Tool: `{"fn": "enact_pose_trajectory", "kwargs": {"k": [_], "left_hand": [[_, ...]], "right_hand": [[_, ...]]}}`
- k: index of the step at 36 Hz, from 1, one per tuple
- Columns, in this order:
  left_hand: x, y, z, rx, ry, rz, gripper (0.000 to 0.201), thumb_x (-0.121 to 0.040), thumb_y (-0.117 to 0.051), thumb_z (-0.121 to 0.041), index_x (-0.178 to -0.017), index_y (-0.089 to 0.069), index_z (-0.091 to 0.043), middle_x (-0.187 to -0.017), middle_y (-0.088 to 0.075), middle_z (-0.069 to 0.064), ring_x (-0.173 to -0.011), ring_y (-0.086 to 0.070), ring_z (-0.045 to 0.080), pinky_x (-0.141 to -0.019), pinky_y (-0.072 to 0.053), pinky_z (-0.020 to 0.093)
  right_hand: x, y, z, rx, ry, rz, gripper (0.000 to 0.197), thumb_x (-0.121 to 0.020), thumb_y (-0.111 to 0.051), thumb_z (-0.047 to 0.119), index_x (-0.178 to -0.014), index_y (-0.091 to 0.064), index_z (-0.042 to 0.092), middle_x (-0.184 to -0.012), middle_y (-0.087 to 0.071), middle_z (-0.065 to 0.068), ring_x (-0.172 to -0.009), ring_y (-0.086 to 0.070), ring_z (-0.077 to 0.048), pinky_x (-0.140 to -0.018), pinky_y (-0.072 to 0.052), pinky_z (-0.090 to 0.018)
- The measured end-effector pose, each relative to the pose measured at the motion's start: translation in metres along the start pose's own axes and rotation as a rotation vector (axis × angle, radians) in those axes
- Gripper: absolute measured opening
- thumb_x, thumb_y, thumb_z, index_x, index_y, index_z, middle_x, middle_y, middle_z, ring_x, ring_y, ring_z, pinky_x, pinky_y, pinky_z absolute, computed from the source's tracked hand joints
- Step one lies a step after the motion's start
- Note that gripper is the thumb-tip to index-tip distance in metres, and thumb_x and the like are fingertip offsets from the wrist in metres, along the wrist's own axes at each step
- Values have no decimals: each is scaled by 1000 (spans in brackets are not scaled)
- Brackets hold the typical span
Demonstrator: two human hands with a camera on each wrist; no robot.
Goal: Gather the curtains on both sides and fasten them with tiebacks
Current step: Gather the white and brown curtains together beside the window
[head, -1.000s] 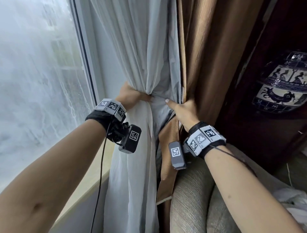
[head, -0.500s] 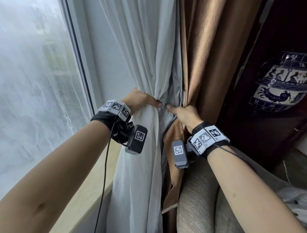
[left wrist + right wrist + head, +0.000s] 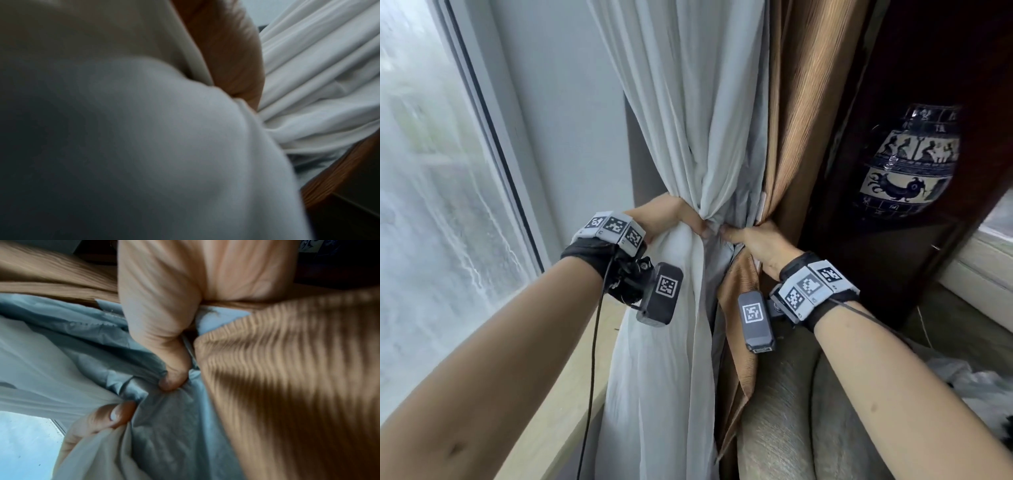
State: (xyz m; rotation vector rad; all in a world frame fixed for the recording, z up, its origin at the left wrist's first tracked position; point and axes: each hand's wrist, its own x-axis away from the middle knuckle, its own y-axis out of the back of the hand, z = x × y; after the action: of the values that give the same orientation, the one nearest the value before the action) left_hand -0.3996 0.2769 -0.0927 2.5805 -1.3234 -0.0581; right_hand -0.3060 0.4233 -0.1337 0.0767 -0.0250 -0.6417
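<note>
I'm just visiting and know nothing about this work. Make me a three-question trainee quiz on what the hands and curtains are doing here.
1. True or false: the left hand grips the gathered white curtain.
2. Which fabric does the right hand bunch together with the grey lining? A) brown curtain B) sofa cover C) a towel
3. Fill in: the painted vase stands to the ____ of the curtains in the head view.

Key: 1 true; 2 A; 3 right.
</note>
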Motion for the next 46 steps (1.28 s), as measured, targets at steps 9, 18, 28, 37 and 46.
{"fn": "enact_pose_trajectory", "kwargs": {"k": [9,18,28,37,46], "left_hand": [[-9,-3,5,72,-137,-86,35,-47,-78,2,-80,-71,-7,-82,-71,12,-77,-68,26,-76,-53,36],[0,-13,21,108,-277,-209,43,-63,-73,25,-101,-65,5,-90,-70,10,-76,-71,7,-71,-56,22],[13,-5,22,-107,-196,24,40,-51,-77,3,-86,-64,-7,-83,-66,4,-78,-66,11,-70,-55,21],[6,-8,31,-8,-188,-132,50,-53,-79,18,-101,-68,6,-89,-73,8,-78,-71,10,-74,-57,21],[9,-8,24,65,-84,-92,65,-45,-72,10,-109,-63,16,-102,-70,26,-86,-71,27,-78,-60,33]], "right_hand": [[-4,3,9,113,-27,-30,54,-79,-81,19,-126,-60,1,-116,-66,-5,-100,-60,-15,-86,-47,-24],[-3,7,14,224,-22,5,75,-69,-86,38,-130,-59,5,-126,-64,-2,-114,-61,-17,-101,-47,-28],[-3,15,-5,267,7,253,76,-46,-92,28,-115,-71,4,-115,-73,-7,-110,-68,-21,-104,-49,-38],[13,11,-7,69,-32,263,49,-75,-73,-12,-122,-61,-11,-123,-66,-22,-105,-65,-26,-94,-53,-31],[11,6,-3,53,-129,322,35,-81,-70,-10,-115,-65,-7,-104,-69,-11,-91,-66,-19,-92,-53,-29]]}}
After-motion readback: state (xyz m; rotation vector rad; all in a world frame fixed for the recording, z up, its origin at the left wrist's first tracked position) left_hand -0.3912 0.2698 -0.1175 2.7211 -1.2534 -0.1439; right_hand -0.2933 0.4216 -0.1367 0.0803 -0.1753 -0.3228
